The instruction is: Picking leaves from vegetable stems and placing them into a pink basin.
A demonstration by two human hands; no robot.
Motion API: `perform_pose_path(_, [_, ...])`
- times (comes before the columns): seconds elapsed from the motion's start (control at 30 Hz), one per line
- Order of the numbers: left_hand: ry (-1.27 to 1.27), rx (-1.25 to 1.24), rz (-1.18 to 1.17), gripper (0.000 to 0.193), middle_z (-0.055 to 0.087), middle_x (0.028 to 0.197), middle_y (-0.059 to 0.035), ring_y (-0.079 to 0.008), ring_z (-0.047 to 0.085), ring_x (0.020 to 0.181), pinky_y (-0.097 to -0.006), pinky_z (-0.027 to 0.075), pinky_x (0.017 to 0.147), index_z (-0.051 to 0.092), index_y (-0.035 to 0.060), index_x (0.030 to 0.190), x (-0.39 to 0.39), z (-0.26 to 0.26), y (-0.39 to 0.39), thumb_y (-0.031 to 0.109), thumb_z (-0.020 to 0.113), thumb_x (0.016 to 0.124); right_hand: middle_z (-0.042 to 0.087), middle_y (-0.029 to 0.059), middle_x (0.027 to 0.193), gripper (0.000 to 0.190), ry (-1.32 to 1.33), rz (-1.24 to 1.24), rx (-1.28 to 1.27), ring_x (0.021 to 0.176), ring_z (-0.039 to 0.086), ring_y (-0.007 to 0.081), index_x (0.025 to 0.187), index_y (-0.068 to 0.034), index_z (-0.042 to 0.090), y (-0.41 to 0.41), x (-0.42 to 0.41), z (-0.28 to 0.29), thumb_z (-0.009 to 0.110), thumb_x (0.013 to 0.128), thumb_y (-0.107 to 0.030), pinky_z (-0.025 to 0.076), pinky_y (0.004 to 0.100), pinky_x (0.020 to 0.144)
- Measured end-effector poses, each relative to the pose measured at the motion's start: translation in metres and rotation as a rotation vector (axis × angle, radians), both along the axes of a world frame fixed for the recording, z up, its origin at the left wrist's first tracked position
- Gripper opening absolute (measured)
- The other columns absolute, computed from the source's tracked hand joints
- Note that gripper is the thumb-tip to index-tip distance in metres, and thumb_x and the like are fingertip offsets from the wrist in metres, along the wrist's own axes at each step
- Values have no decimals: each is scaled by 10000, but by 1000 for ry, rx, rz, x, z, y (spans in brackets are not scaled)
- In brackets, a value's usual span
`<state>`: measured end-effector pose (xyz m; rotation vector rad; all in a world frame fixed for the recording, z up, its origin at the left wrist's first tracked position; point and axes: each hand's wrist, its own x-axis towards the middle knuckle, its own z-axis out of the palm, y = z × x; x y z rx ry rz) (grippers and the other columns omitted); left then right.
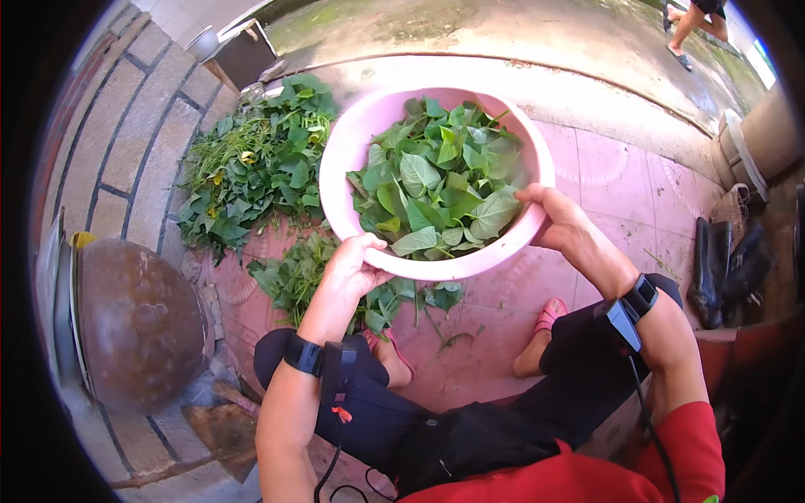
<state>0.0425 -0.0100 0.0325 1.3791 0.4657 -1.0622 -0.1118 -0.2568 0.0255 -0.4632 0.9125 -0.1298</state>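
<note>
A pink plastic basin [434, 270] is held up above the floor, in front of my knees. Inside it lies a heap of picked green leaves [434, 176], which look like sweet potato leaves. My left hand [355, 264] grips the near left rim, with the thumb over the edge. At the right rim my right hand [553, 217] has hold of the basin, its thumb on the inner side by the leaves. The undersides of both hands are partly hidden. Below and left of the basin is a smaller bunch of leafy stems [295, 270] on the floor.
A large pile of leafy vines [264, 163] lies against the stone-block wall [138, 132]. Left of me stands a round brown vessel [144, 320]. Black rubber boots [714, 270] stand on the pink floor tiles [604, 251] at right. A person's legs [692, 28] show at the top right.
</note>
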Motion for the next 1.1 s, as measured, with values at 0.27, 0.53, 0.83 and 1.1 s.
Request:
perform_pose_path(0.27, [82, 10, 60, 364, 486, 1028, -215, -373, 523, 970, -504, 430, 887, 425, -59, 1029, 12, -11, 5, 40, 524, 693, 542, 171, 970, 334, 102, -76, -99, 895, 546, 310, 1049, 47, 461, 11, 3, 0, 549, 729, 12, 450, 485, 846])
perform_pose_path(0.53, [126, 106, 135, 332, 529, 894, -117, -268, 571, 831, -428, 491, 751, 453, -18, 1014, 19, -22, 4, 18, 542, 696, 528, 127, 945, 415, 88, -35, -9, 842, 531, 236, 1111, 31, 434, 4, 18, -34, 515, 706, 70, 468, 371, 800])
perform_pose_path(0.83, [52, 102, 279, 374, 534, 881, -88, -215, 557, 814, -363, 479, 747, 476, -7, 1035, 21, -26, -14, -34, 541, 668, 540, 128, 906, 366, 287, -30, -138, 843, 529, 241, 1016, 66, 484, 3, 38, -26, 486, 650, 50, 445, 353, 813])
perform_pose_path(1.1, [-10, 118, 327, 345, 527, 876, -90, -202, 539, 805, -336, 459, 735, 488, -22, 1002, 20, -21, -14, -47, 533, 661, 557, 125, 939, 435, 348, -80, -139, 842, 537, 234, 1081, 20, 463, 14, 34, -10, 484, 649, 70, 448, 343, 779])
